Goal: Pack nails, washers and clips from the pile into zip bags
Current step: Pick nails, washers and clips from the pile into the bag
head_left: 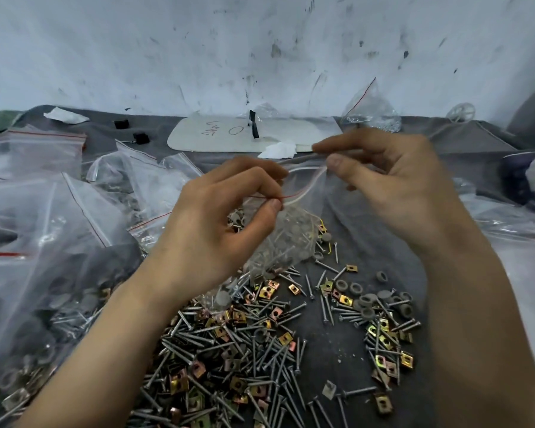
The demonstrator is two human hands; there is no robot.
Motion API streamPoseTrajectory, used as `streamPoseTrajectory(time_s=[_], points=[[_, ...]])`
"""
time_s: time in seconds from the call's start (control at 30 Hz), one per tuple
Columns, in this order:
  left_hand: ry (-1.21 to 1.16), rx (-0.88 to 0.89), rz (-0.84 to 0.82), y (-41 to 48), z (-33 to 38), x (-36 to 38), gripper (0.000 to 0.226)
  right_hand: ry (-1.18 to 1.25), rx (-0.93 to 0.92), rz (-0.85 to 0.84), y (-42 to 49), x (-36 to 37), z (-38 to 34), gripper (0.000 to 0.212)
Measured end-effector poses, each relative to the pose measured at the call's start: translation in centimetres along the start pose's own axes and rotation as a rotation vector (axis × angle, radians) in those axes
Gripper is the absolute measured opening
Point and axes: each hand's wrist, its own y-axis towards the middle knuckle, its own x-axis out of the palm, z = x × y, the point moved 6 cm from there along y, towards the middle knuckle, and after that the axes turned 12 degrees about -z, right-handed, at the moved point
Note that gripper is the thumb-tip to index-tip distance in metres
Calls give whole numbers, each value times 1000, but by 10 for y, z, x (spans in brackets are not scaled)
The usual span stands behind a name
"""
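1. A small zip bag (286, 233), already loaded with nails and grey washers, is held up above the middle of the worktop (346, 350), over the far end of the loose pile (250, 344).
2. The left hand (226, 223) is pinched narrow on the left end of the bag's red-lined zip strip, thumb against forefinger.
3. The right hand (383, 180) is pinched narrow on the right end of the same strip, the remaining fingers curled.
4. The strip between the two grips is seen bowed and apparently not yet pressed flat; sealing is judged to be the step in hand.
5. The next move is judged to call for the strip to be drawn taut and pressed shut along its length, the bag's weight being kept from tipping.
6. Filled bags (53, 242) are heaped along the left edge of the worktop, where the sealed bag could be set.
7. Many nails, washers and brass-coloured clips (346, 300) are left unpacked toward the near edge.
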Motion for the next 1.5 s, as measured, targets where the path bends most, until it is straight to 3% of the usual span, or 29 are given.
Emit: streamPoseTrajectory(time_s=[0.1, 0.2, 0.27, 0.5, 0.9, 1.0, 1.1, 1.3, 1.4, 1.5], points=[[-65, -27, 45, -2, -7, -5, 19, 11, 182, -26, 4, 4, 36, 29], [-89, -41, 69, -3, -10, -9, 12, -253, 522, -344, 0, 33, 85, 19], [-89, -39, 71, -3, -10, -11, 9, -390, 643, -481, -4, 49, 104, 12], [-72, -60, 66, -4, -13, -11, 18, -563, 754, -549, -9, 68, 121, 29], [-129, -74, 23, -3, -11, -8, 13, -601, 759, -511, -7, 63, 135, 15], [-120, -87, 14, -3, -11, -7, 16, -590, 718, -456, -5, 62, 132, 13], [-71, -71, -1, -2, -10, -6, 20, -490, 572, -198, 3, 50, 117, 17], [-32, -57, -67, -1, -6, -2, 17, 305, 129, 334, 10, 12, 54, 28], [-19, -52, -78, -1, -5, 0, 19, 577, -81, 359, 6, 4, 20, 22], [-22, -48, -81, -1, -5, 0, 19, 534, -173, 283, 4, 7, -4, 23]])
